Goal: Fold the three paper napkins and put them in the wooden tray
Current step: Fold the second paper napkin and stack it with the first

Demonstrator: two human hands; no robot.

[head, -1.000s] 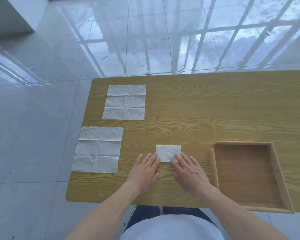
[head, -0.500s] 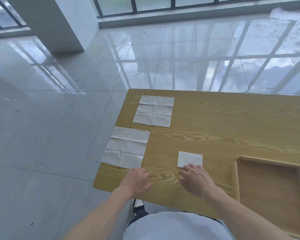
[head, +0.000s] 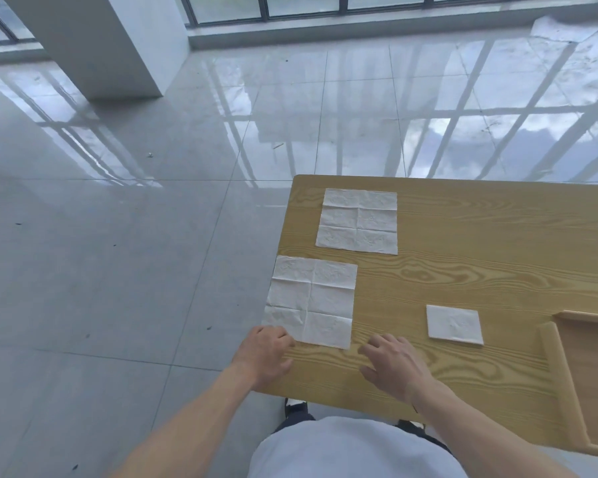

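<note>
A small folded white napkin (head: 454, 324) lies on the wooden table (head: 480, 257), left of the wooden tray (head: 553, 343), which is cut off at the right edge. Two unfolded creased napkins lie flat: a near napkin (head: 313, 301) at the table's left edge and a far napkin (head: 358, 220) behind it. My left hand (head: 266, 355) rests at the near napkin's front left corner, fingers curled, touching its edge. My right hand (head: 392, 363) hovers open over bare wood just right of that napkin's front right corner, holding nothing.
The table's left and front edges drop to a glossy grey tiled floor (head: 118, 270). A white pillar (head: 101, 43) stands far back left, with windows behind. The tray's inside shows bare wood.
Both hands left the folded napkin and moved left to the near unfolded napkin. The camera view swung left, so the tray is now mostly out of frame.
</note>
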